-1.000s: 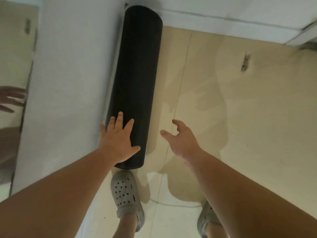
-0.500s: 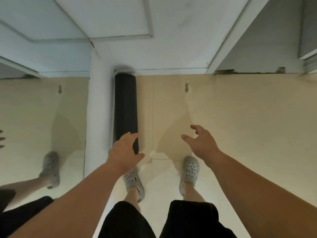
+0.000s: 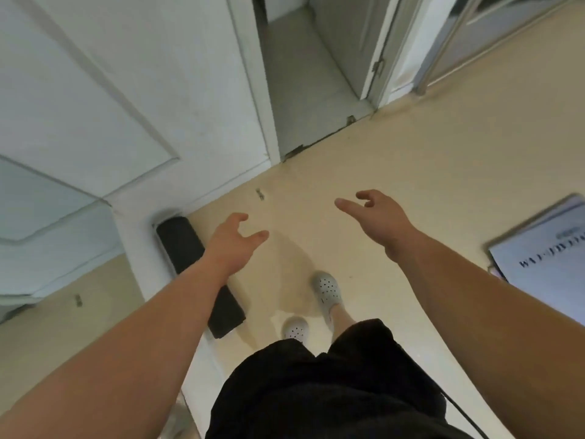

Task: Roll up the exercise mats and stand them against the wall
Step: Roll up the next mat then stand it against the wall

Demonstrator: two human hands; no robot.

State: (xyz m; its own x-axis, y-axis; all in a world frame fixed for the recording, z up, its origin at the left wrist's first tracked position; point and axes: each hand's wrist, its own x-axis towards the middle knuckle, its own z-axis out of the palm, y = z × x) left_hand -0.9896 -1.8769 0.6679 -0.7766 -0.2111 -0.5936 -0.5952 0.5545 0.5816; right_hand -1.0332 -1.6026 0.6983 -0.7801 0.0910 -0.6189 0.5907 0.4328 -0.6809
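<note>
Against the wall (image 3: 126,90): rolled black mat (image 3: 180,245) stands upright in the corner.
Left hand (image 3: 232,245): just beside the mat, fingers loosely curled, holding nothing; the forearm crosses it.
Right hand (image 3: 380,223): well apart, fingers relaxed, holding nothing.
Floor (image 3: 443,169): runs ahead to a doorway (image 3: 310,90).

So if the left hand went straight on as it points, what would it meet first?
Probably bare floor: the left hand points away from the mat, toward the foot of the door frame. Depth is unclear from this view.
</note>
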